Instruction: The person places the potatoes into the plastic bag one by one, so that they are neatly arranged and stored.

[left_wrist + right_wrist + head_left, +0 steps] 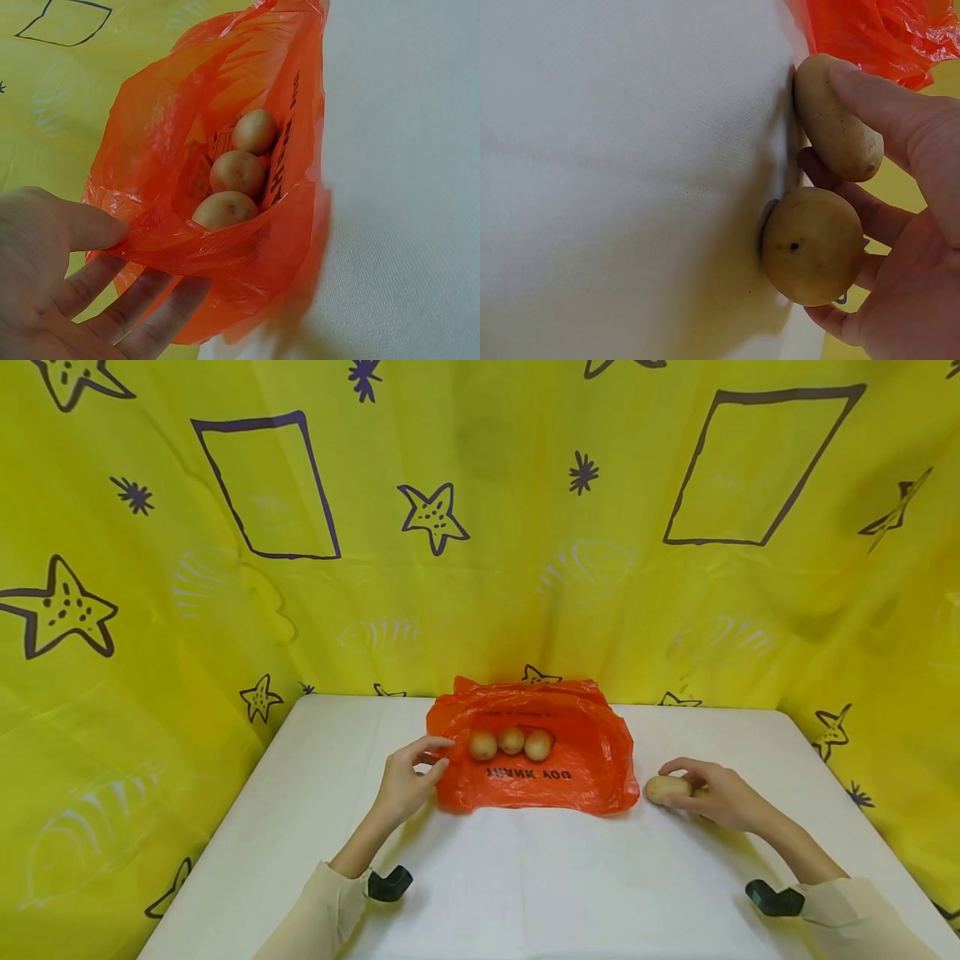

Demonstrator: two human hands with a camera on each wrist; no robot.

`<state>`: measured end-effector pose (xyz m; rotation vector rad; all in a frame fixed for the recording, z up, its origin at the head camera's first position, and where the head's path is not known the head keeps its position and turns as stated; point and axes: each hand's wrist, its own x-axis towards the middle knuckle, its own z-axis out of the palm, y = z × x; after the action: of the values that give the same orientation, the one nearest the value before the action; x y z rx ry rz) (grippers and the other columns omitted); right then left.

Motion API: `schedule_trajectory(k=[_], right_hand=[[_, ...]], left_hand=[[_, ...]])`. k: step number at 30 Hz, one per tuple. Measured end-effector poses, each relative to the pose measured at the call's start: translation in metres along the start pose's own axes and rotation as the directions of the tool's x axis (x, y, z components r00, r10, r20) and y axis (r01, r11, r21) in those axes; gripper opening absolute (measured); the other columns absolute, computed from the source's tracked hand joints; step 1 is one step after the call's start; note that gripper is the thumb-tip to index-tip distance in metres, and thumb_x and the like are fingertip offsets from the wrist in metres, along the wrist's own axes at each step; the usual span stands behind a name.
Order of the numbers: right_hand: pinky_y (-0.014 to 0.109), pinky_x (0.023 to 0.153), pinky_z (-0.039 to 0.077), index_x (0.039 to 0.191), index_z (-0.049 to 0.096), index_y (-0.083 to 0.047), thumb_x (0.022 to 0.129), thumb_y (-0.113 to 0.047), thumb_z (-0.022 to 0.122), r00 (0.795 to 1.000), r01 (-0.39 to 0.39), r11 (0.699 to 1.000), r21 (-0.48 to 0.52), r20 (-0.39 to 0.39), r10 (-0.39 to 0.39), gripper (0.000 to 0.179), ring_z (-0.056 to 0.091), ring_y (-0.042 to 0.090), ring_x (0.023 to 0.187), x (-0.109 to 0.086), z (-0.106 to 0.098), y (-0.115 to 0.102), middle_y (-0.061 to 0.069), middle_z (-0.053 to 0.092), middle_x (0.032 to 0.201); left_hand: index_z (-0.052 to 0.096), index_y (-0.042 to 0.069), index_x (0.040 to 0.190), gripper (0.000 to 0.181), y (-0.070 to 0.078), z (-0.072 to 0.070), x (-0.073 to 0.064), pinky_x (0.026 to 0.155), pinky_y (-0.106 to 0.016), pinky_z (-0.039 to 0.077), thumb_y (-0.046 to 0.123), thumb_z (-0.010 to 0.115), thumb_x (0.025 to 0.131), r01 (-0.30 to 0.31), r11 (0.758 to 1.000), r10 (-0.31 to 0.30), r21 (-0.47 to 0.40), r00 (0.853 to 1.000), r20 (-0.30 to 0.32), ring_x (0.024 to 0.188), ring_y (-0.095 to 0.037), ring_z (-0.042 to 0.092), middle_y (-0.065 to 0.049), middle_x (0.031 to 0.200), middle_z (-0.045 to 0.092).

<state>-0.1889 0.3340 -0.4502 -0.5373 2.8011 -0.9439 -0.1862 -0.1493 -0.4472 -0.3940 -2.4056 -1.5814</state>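
Note:
A red plastic bag lies with its mouth toward me, printed with "THANK YOU" in dark letters. Inside it three potatoes sit in a row. My left hand pinches the bag's left rim, the thumb on one side and the fingers behind the film. To the right of the bag, my right hand grips an oblong potato between its thumb and fingers, low over the table. Beside it, near the palm in the right wrist view, is a rounder potato.
The white table carries the bag, which lies near its back edge. A yellow curtain with starfish and fish drawings hangs behind and at both sides. Each wrist bears a dark camera mount.

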Motion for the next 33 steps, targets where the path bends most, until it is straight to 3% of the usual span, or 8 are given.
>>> schedule_trajectory(k=[10, 21, 33], right_hand=[[0.027, 0.068, 0.048, 0.119, 0.070, -0.013, 0.086, -0.015, 0.083, 0.995, 0.014, 1.000, -0.003, -0.095, -0.014, 0.035, 0.055, 0.023, 0.088, 0.000, 0.002, 0.000, 0.006, 0.067, 0.103], [0.027, 0.068, 0.053, 0.120, 0.069, -0.011, 0.089, -0.006, 0.079, 0.990, 0.057, 0.997, 0.052, -0.130, -0.050, 0.034, 0.062, 0.031, 0.097, 0.002, 0.007, -0.003, 0.013, 0.070, 0.117], [0.025, 0.065, 0.053, 0.116, 0.070, -0.012, 0.086, -0.011, 0.083, 0.979, 0.039, 0.999, 0.027, -0.202, -0.033, 0.033, 0.067, 0.021, 0.083, 0.007, 0.013, -0.008, 0.014, 0.071, 0.113]], left_hand=[[0.076, 0.011, 0.112, 0.026, -0.001, -0.001, 0.000, 0.068, -0.022, 0.058, -0.004, 0.071, 0.092, 0.004, 1.000, -0.004, 0.009, 1.000, 0.003, 0.088, -0.028, 0.070, -0.008, 0.109, 0.073], [0.076, 0.011, 0.113, 0.025, -0.001, -0.001, -0.001, 0.069, -0.022, 0.058, -0.003, 0.070, 0.092, 0.018, 1.000, -0.018, 0.011, 1.000, 0.003, 0.089, -0.028, 0.070, -0.007, 0.109, 0.073], [0.076, 0.011, 0.112, 0.026, -0.001, 0.000, -0.001, 0.068, -0.023, 0.057, -0.004, 0.071, 0.092, 0.011, 1.000, -0.011, 0.003, 1.000, -0.003, 0.089, -0.031, 0.070, -0.008, 0.109, 0.073]])
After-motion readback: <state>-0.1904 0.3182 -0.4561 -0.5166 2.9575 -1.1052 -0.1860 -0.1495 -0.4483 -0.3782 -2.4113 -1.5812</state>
